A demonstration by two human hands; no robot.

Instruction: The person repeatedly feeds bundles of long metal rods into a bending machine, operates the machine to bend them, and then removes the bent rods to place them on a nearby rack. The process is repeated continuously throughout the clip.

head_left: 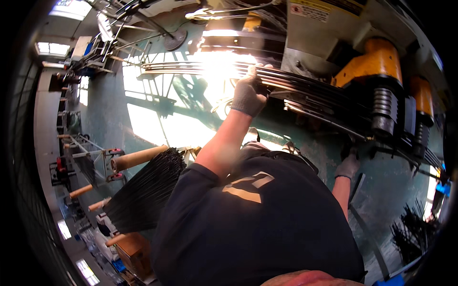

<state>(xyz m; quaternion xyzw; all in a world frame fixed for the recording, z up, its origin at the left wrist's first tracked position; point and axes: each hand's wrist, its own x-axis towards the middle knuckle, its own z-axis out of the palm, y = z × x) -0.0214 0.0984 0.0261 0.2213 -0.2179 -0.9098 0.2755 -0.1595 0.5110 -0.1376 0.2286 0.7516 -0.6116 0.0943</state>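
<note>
My left hand [250, 93], in a grey knit glove, is closed around several long thin metal rods [305, 85]. They run from the glare at the left into the machine on the right. Bright sunlight washes out part of the rods near my fingers. Farther right and lower, my gloved right hand [348, 166] reaches in under the near edge of the machine. Its fingers are lost in shadow, so what they touch is hidden. Above it the machine carries orange housings [384, 59] with steel coil-like cylinders [383, 109] below them.
A large bundle of black rods [145, 188] lies at the left, near a brown cardboard tube [138, 158]. More dark rods [412, 231] stand at the lower right. A cardboard box [134, 252] sits lower left. A round metal base [175, 40] rests on the green floor [107, 107].
</note>
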